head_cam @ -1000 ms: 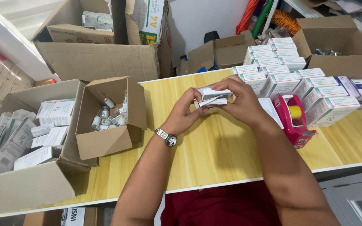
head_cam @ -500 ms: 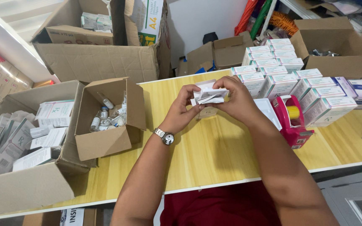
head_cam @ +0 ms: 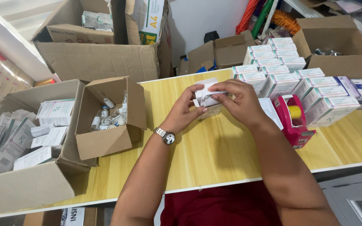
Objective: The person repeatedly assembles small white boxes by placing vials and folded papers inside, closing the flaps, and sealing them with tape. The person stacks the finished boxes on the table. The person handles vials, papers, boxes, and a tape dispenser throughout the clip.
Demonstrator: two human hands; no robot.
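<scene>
Both hands are up over the yellow wooden surface [head_cam: 214, 142], left hand [head_cam: 186, 112] and right hand [head_cam: 241, 101] pinching a small white folded carton [head_cam: 206, 97] between them. Pink tape dispenser [head_cam: 293, 119] sits just right of the right hand, small brown cardboard box of glass vials [head_cam: 107, 119] off left.

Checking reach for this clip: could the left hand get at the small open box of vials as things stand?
Probably yes. The small open box of vials sits on the table just left of the left hand, top open and nothing between them. But that hand and the right hand are both holding a small white carton, so it would have to let go first.
</scene>
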